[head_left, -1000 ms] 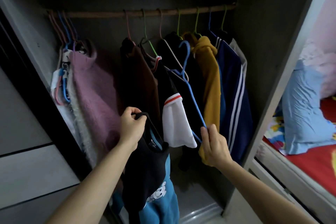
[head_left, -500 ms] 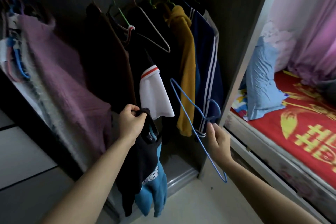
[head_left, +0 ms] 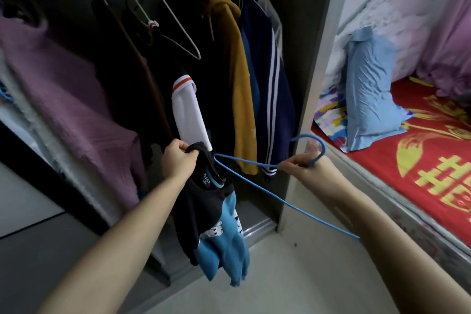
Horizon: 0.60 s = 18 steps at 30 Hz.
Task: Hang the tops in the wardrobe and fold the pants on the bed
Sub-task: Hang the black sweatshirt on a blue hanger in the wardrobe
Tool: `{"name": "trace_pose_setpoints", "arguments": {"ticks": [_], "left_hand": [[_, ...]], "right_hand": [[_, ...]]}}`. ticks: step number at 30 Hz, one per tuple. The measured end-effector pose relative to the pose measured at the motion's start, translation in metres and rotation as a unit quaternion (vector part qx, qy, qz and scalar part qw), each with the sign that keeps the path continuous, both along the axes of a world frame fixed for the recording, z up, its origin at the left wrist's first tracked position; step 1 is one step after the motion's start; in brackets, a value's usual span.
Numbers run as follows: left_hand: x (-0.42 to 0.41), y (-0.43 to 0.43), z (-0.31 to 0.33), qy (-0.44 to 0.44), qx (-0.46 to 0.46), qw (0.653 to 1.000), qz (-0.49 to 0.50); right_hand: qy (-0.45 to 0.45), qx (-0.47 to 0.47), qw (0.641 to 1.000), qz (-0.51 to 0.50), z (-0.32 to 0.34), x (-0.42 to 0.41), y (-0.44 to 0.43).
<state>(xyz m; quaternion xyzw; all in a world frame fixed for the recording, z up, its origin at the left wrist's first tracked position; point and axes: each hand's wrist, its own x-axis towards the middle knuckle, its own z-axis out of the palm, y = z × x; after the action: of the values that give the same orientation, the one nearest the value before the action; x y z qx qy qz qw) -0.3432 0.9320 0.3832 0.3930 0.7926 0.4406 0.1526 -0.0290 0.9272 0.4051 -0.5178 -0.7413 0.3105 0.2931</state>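
Note:
My left hand (head_left: pixel 178 158) grips the neckline of a small black and blue top (head_left: pixel 216 227) with a white cartoon print, which hangs down in front of the open wardrobe (head_left: pixel 316 64). My right hand (head_left: pixel 305 163) holds a blue wire hanger (head_left: pixel 257 181) near its hook. The hanger lies tilted, and one of its corners reaches the top's neck opening beside my left hand. The bed (head_left: pixel 418 160) with its red cover is to the right.
Several tops hang in the wardrobe: a purple sweater (head_left: pixel 66 84), a white sleeve with an orange stripe (head_left: pixel 188 109), a mustard hoodie (head_left: pixel 234 64) and a navy striped jacket (head_left: pixel 270 89). An empty pale hanger (head_left: pixel 181 33) hangs among them. A blue pillow (head_left: pixel 369 89) lies on the bed.
My right hand took the blue hanger off the rail, lowered it and swung it toward the top's neck. The view dropped and shifted toward the bed. My left hand kept its grip on the top.

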Motion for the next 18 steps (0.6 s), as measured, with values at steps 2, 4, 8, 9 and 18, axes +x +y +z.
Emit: {"name": "trace_pose_setpoints", "arguments": {"ticks": [2,4,8,9,18], "left_hand": [[0.015,0.001,-0.004,0.010,-0.019,1.000,-0.004],[0.035,0.001,-0.006,0.022,-0.029,0.999,-0.020],[0.086,-0.002,0.000,0.035,-0.019,0.995,-0.094],[0.100,-0.004,0.002,0.032,-0.008,0.993,-0.117],[0.140,-0.027,0.043,0.073,0.061,0.968,-0.232]], "right_hand": [[-0.030,-0.033,0.998,0.036,0.011,0.019,-0.003],[-0.036,-0.057,0.996,0.055,0.016,0.030,-0.005],[-0.008,-0.029,0.998,0.052,0.005,0.022,-0.003],[-0.013,-0.034,0.998,0.057,-0.001,0.016,-0.003],[0.212,-0.234,0.948,-0.033,-0.013,0.017,0.019]]}}
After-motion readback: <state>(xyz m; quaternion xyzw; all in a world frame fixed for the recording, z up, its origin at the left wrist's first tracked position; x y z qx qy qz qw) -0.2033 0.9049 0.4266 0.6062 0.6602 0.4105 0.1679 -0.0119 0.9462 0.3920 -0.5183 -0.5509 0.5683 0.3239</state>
